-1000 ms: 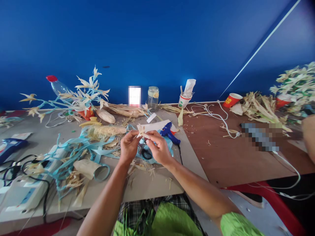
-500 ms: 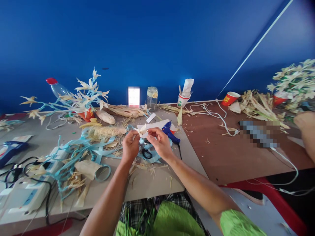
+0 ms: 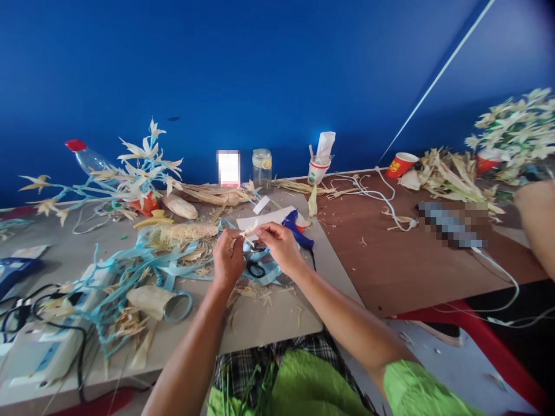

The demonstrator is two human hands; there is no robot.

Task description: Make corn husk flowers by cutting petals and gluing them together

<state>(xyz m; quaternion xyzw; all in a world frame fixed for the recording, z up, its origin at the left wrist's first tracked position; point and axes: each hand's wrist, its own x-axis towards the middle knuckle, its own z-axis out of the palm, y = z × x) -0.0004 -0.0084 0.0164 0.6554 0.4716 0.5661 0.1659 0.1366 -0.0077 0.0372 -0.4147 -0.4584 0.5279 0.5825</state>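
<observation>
My left hand (image 3: 228, 257) and my right hand (image 3: 280, 245) meet over the grey table (image 3: 260, 323), both pinched on a small pale corn-husk flower (image 3: 248, 230) held between their fingertips. Just beyond the hands lie a blue glue gun (image 3: 297, 230) on a white sheet (image 3: 269, 218), black-handled scissors (image 3: 255, 268) and loops of light blue ribbon (image 3: 143, 266). Husk scraps litter the table under my wrists.
A branch of husk flowers (image 3: 139, 164) stands at the back left beside a red-capped bottle (image 3: 84, 156). A glass jar (image 3: 261, 167), paper cups (image 3: 318, 169) (image 3: 399, 164), white cables (image 3: 385, 202) and husk piles (image 3: 446, 176) lie further back. Another person's arm (image 3: 537, 219) shows at the right edge.
Both hands have stayed pinched on the husk flower, working it slightly lower and closer together. The view has drifted a little to the right and down.
</observation>
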